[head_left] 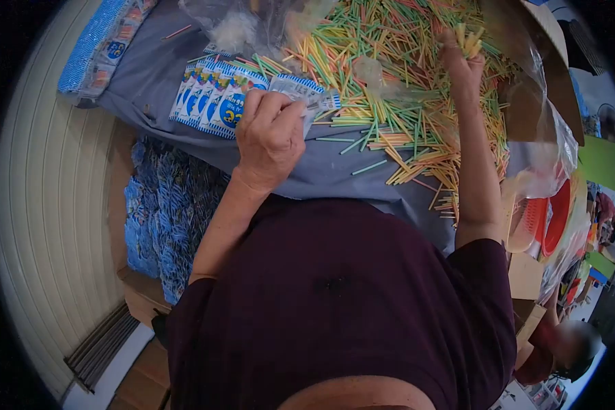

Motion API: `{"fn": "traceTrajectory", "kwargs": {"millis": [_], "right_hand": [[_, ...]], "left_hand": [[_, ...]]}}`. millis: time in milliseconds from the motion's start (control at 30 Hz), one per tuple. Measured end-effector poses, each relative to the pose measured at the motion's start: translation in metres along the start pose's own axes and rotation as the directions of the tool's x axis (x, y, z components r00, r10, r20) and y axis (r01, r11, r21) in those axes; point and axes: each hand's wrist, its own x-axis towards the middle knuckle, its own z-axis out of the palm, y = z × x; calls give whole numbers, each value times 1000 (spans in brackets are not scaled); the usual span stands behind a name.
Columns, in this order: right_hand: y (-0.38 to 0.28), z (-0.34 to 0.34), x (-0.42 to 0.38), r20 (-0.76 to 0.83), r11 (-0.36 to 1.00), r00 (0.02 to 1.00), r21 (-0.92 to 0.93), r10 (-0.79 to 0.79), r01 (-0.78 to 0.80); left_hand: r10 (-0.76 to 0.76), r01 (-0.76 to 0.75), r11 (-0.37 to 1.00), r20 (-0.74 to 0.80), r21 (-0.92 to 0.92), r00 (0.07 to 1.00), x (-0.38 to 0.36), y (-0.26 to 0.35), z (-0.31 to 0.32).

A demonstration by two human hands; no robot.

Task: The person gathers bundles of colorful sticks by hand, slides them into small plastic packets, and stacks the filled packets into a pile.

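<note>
My left hand (272, 137) is closed, thumb and fingers pinching a small clear plastic packet (295, 87) with blue-and-white striped ends. Just to its left, several printed blue-and-white packets (215, 102) lie overlapped in a row on the grey cloth (253, 164). At the right, my right hand (462, 68) is closed around a bunch of short thin sticks (469, 42), mostly yellowish, above the heap. That heap of thin coloured sticks (383, 41), in green, yellow, orange and pink, spreads over the cloth. Whether the pinched packet has anything inside is hard to see.
Bundled blue packets (106, 51) lie at the upper left. Below the cloth's edge, a cardboard box (140, 301) holds many blue packets (167, 212). Clear plastic sheeting (550, 130) and a red basket (557, 215) are at the right. Another person (550, 348) is at lower right.
</note>
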Motion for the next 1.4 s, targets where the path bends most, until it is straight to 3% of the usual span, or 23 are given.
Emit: {"fn": "traceTrajectory", "kwargs": {"millis": [33, 100, 167, 200, 233, 300, 333, 367, 433, 500, 567, 767, 800, 833, 900, 933, 1000, 1033, 1100, 1133, 1167, 1233, 1400], "right_hand": [[-14, 0, 0, -61, 971, 998, 237, -27, 41], [-21, 1, -3, -49, 985, 997, 158, -65, 72], [3, 8, -5, -37, 992, 993, -52, 113, -115], [-28, 10, -19, 59, 914, 989, -393, 135, -101], [-7, 4, -21, 54, 911, 988, -399, 142, -109], [49, -1, -13, 57, 530, 906, -794, -420, 296], [-6, 0, -13, 206, 971, 965, -207, 161, -118], [-20, 2, -16, 213, 972, 963, -201, 162, -119], [-40, 3, -16, 15, 990, 992, -62, 128, -127], [-52, 3, -12, -88, 999, 996, -32, 20, -23], [-51, -3, -7, -30, 838, 970, 511, 243, -195], [-87, 24, -12, -105, 960, 968, 188, 228, -206], [-48, 10, -10, 32, 996, 996, 41, 81, -83], [-36, 9, -10, 34, 996, 996, 41, 79, -80], [-27, 9, -8, 98, 930, 995, -363, -30, 64], [-26, 3, -6, 101, 931, 994, -360, -33, 67], [-34, -7, 1, 203, 874, 955, -475, 216, -97], [-39, -5, 1, 202, 875, 956, -474, 214, -96], [-50, 0, -3, 24, 996, 997, 27, 80, -80], [-51, -3, -2, 50, 952, 986, 256, 160, -167], [-53, -6, -1, 43, 952, 986, 255, 161, -167], [-60, -12, 2, 94, 806, 985, 566, 147, -174], [-93, -3, 8, 210, 804, 973, 593, -96, -49]], "left_hand": [[0, 0, 1000, 11, 0, 1000, -5, -1, 1], [-68, 59, 997, 192, 52, 979, -16, -5, 5], [-89, 86, 996, 210, 25, 974, -18, 0, 2], [-120, 123, 992, 224, 3, 967, -19, 3, 1], [-116, 121, 993, 229, -6, 967, -19, 4, -2], [-133, 145, 989, 272, -23, 953, -14, 1, -10], [-142, 152, 988, 274, -16, 951, -15, -2, -10], [-198, 236, 965, 270, -114, 942, -14, -7, -9], [-247, 307, 926, 265, -218, 932, -12, -13, -9], [-409, 504, 722, 296, -473, 863, -7, -17, -11], [-387, 469, 705, 264, -533, 883, -1, -18, -10], [-363, 403, 623, 209, -670, 908, 14, -6, -4], [-355, 407, 601, 226, -688, 907, 15, -4, -4], [-356, 405, 602, 223, -688, 907, 16, -2, -2], [-405, 412, 424, 238, -806, 883, 17, 2, 3], [-408, 412, 427, 235, -805, 882, 19, 5, 4], [-405, 447, 254, 325, -858, 855, 22, 11, 4], [-403, 445, 256, 324, -858, 856, 25, 12, 6], [-351, 501, 209, 414, -840, 840, 33, 14, 11], [-346, 500, 209, 415, -840, 842, 37, 16, 16], [-345, 513, 219, 426, -830, 836, 42, 18, 22], [-340, 526, 228, 439, -819, 832, 52, 19, 36], [-321, 565, 256, 482, -784, 815, 68, 20, 68]]}}
